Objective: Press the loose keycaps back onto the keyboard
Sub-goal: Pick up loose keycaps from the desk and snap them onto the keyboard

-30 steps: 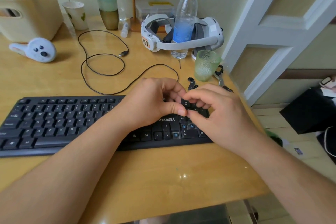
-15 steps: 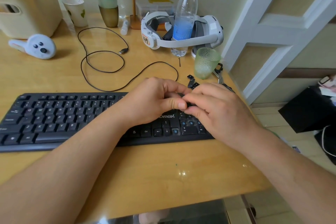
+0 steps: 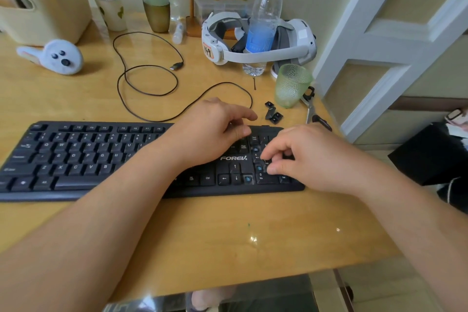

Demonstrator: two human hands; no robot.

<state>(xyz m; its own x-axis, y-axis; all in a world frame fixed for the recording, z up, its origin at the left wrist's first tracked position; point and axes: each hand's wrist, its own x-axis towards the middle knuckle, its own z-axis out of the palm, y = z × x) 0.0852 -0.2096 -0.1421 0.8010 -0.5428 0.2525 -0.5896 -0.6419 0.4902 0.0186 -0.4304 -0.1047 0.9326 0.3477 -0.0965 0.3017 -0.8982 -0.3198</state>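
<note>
While the wooden counter (image 3: 202, 235) carries the black keyboard (image 3: 101, 154) under both hands, the left hand (image 3: 212, 132) hovers over it with loosely curled, empty fingers, the right hand (image 3: 304, 157) pinches a keycap onto the number pad, and loose keycaps (image 3: 273, 113) lie just beyond.

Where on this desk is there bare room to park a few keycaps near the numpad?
Free: the strip of desk between the keyboard and the near edge, right of the forearms. Crowded: behind the numpad, where loose keycaps, green cup, scissors and cable lie.
</note>
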